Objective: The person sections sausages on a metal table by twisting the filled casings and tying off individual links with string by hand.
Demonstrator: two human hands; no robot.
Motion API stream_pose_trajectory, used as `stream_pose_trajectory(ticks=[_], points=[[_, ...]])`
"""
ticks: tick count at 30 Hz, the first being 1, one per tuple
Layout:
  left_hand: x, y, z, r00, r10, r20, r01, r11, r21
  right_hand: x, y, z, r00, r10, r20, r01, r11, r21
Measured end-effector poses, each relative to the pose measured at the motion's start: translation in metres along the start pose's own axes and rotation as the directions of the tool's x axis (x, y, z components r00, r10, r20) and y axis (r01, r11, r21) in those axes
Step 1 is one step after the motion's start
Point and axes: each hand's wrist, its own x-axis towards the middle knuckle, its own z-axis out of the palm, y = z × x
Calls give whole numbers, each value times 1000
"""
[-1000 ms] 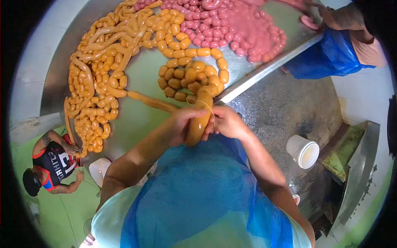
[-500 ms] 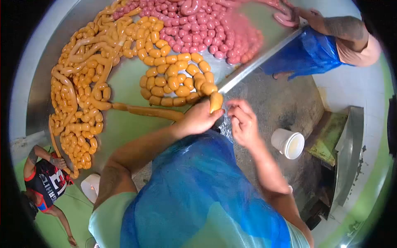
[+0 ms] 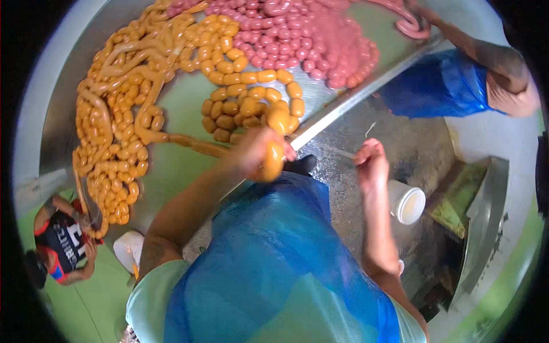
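My left hand point(image 3: 257, 151), somewhat blurred, is wrapped round an orange sausage chain point(image 3: 273, 163) at the near edge of the metal table point(image 3: 186, 100). From there the chain runs up to coiled orange links point(image 3: 229, 108), and an unlinked length point(image 3: 200, 144) stretches left across the table. Off to the right, over the floor, my right hand point(image 3: 372, 157) is closed on a thin pale string point(image 3: 342, 152), which reaches toward the sausage; a loose end stands up above the fingers.
Heaped orange sausages point(image 3: 123, 103) and pink sausages point(image 3: 303, 40) lie on the table. A co-worker point(image 3: 66, 234) is at the lower left, another person in a blue apron point(image 3: 443, 86) at the upper right. A white bucket point(image 3: 409, 203) stands on the floor point(image 3: 420, 134) beside my right forearm.
My right hand has moved right, away from my left hand, drawing the string out. The sausage in my left hand has come lower, toward my apron. The view has shifted slightly.
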Motion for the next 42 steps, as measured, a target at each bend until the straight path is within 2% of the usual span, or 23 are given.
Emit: stream_pose_trajectory(ticks=[2,4,7,9,10,12,13,15,17,20,22,24,26,28,29,30,32,34,35,36,38,40,42], points=[[17,29,-24,921,-345,183,382,891,-246,60,-13,-94,981,107,-160,-100,994,53],[17,38,-10,958,-281,61,201,804,559,52,-40,-52,836,-479,-269,366,851,-376],[24,15,30,997,-68,35,11,576,817,-4,-8,37,402,-780,479,751,-19,-660],[20,-8,47,970,222,101,-215,580,786,-24,41,32,885,-328,331,466,638,-613],[16,-12,52,903,406,137,-383,623,682,-23,46,48,939,-31,343,204,854,-479],[3,-20,40,971,-231,64,233,972,-35,-31,45,85,789,504,351,-476,863,-169],[-5,-8,42,948,-276,156,313,895,-319,-35,44,90,673,525,521,-459,849,-263],[-33,26,40,929,-361,87,371,892,-260,-14,55,93,384,586,714,-185,806,-562],[-49,31,43,926,-363,100,376,883,-282,-25,47,94,389,663,640,19,689,-725],[-51,26,36,996,-93,-12,88,971,-220,-53,43,90,869,-91,487,174,976,-128],[-39,4,37,992,-129,-2,126,969,-212,-63,25,91,962,-10,273,-88,936,341],[-15,11,30,997,52,59,-58,993,104,-11,18,32,968,28,249,-69,985,156],[14,14,1,986,-161,-50,157,985,-75,50,-3,-48,998,58,-22,-55,994,94],[12,38,5,964,-256,70,180,826,534,59,-30,-47,936,-311,-166,309,950,-43],[21,39,8,985,-144,90,31,673,739,39,-38,-4,797,-575,-183,408,737,-538],[26,30,14,988,-64,139,-94,465,880,14,-31,36,481,-816,320,691,129,-712],[29,19,44,988,-128,-82,134,489,862,-31,-21,72,454,-361,815,823,-180,-538],[28,-23,39,978,206,27,-150,608,780,-16,35,49,694,-389,606,715,465,-521],[25,-30,40,999,35,-14,-22,844,536,-7,40,50,886,-29,463,263,853,-450],[20,-32,38,989,-146,7,140,963,232,-2,46,54,829,411,380,-322,905,-277],[4,-2,39,958,-266,106,273,960,-60,-13,43,82,550,499,670,-477,846,-239],[-10,16,33,933,-330,142,359,874,-329,-10,54,79,543,508,669,-304,861,-408],[-22,20,33,977,-208,38,211,948,-239,-14,24,91,614,399,681,343,643,-685]])
